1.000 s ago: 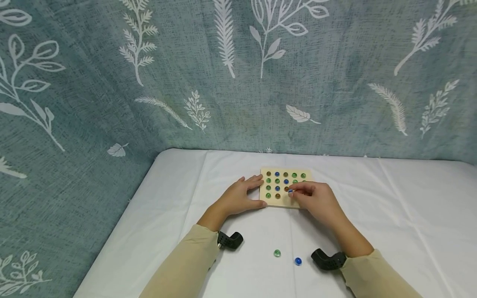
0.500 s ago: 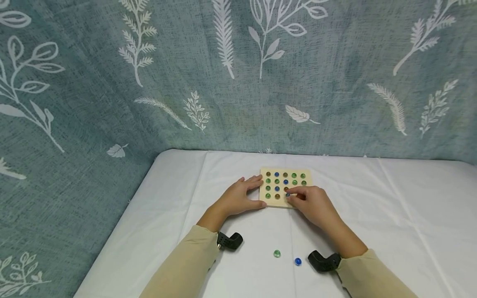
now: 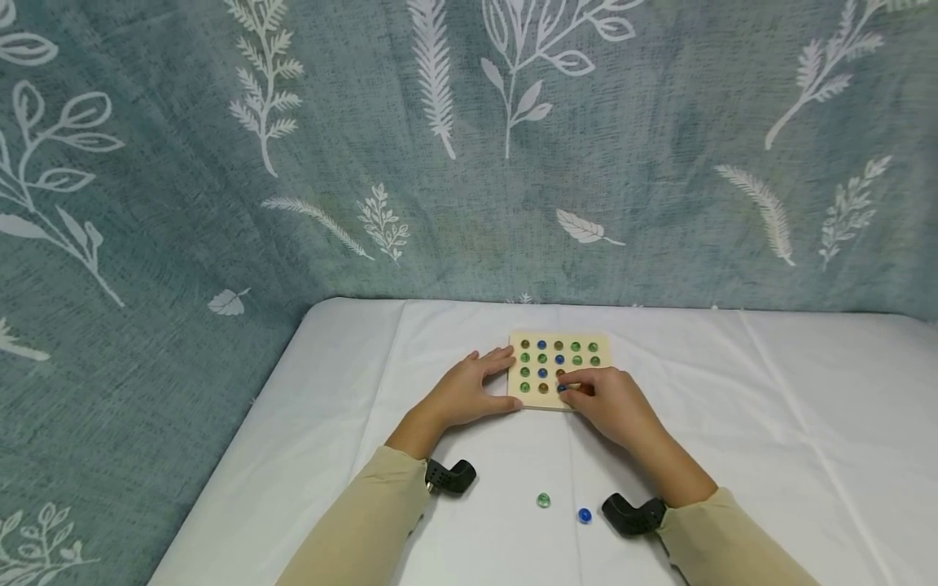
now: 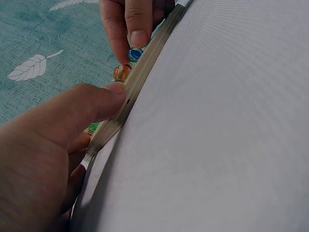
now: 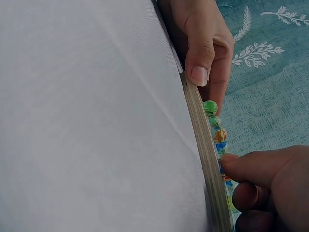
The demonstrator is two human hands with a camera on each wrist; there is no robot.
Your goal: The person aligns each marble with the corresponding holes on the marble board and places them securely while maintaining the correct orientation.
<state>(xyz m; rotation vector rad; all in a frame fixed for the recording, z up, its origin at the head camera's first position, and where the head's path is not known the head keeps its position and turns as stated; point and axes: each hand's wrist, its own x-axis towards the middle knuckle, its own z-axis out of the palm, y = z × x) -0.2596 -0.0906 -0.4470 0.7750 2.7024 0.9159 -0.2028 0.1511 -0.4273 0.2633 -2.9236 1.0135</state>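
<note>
A pale wooden board with rows of glass marbles in green, blue and amber lies near the middle of the white cloth. My left hand is spread against its left side, thumb pressing the front corner. Over the front row, my right hand pinches a blue marble between thumb and index finger, right at the board's surface. In the left wrist view an amber marble sits beside it. The right hand covers the board's front right part. At the board's left end is a green marble.
On the cloth in front of the board lie a loose green marble and a loose blue marble. A black wrist camera sits near the blue one. Behind the table hangs a leaf-patterned teal curtain.
My right hand has moved left and toward the front of the board with the blue marble, down to the front row. The left hand has stayed at the board's left side.
</note>
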